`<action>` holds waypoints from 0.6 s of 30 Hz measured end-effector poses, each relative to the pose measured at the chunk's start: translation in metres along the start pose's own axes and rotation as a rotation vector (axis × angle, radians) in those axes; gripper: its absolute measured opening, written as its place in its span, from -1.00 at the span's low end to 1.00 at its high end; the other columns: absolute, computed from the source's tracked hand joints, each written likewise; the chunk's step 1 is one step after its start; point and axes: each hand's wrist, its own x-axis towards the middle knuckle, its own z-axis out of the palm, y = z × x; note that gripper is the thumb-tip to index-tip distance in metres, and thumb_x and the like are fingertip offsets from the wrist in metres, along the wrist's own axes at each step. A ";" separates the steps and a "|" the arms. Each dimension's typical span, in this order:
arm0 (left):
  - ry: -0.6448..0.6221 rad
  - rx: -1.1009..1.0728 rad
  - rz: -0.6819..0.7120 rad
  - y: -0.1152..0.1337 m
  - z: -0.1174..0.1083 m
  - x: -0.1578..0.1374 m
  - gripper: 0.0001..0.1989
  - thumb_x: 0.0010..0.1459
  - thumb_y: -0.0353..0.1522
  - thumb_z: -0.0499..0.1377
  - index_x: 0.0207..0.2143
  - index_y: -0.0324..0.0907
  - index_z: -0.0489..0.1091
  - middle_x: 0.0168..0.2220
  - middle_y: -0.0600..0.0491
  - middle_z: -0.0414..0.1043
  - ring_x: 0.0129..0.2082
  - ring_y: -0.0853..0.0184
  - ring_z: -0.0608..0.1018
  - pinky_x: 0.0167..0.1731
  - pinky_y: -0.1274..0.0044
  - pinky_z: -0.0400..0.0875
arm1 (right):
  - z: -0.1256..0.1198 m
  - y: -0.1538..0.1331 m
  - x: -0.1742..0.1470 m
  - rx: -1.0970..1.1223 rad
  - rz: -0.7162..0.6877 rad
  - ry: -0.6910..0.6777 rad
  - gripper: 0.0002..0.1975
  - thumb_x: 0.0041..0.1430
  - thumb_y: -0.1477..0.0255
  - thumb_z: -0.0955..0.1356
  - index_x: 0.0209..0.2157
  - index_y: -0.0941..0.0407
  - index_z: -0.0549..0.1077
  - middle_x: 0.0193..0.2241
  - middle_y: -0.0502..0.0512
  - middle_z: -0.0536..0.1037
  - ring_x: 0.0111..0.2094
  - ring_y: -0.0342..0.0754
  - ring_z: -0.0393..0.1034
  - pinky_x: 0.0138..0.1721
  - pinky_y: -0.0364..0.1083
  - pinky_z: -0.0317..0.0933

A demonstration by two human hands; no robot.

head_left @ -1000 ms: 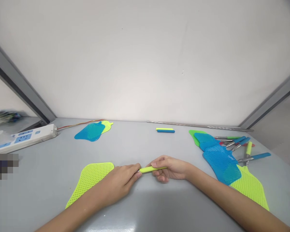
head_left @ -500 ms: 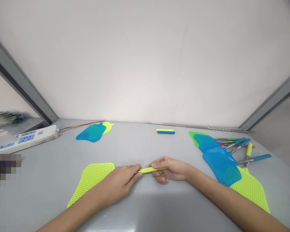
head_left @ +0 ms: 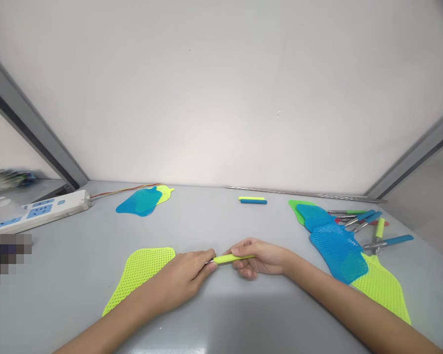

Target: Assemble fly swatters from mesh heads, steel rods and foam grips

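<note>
A yellow-green fly swatter lies across the table in front of me, its perforated head (head_left: 142, 273) flat on the left and partly covered by my left forearm. My left hand (head_left: 188, 275) is closed round its metal shaft (head_left: 209, 261), right by the near end of the handle. Of the shaft only a short bit shows. The thumb and fingers of my right hand (head_left: 264, 258) grip the yellow-green handle (head_left: 225, 258), with the lower fingers curled beneath. Shaft and handle are in line.
Several fly swatters with blue heads (head_left: 334, 248) and a yellow-green head (head_left: 386, 287) overlap on the right. Loose blue and yellow-green heads (head_left: 138, 202) lie back left, near a power strip (head_left: 55, 211). A blue handle (head_left: 254, 201) and metal rods (head_left: 302, 193) lie along the back.
Hardly anything differs. Both hands keep the same grip on the fly swatter, and the view has shifted very slightly.
</note>
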 end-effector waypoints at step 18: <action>0.002 -0.004 0.004 -0.001 0.000 0.000 -0.64 0.18 -0.18 -0.26 -0.44 -0.12 0.21 -0.51 0.12 0.30 -0.51 0.35 0.37 -0.47 0.56 0.16 | 0.000 0.001 0.001 -0.007 0.005 0.013 -0.68 -0.01 0.31 0.30 -0.24 0.24 0.36 -0.59 -0.02 0.25 -0.62 -0.24 0.19 -0.64 -0.22 -0.07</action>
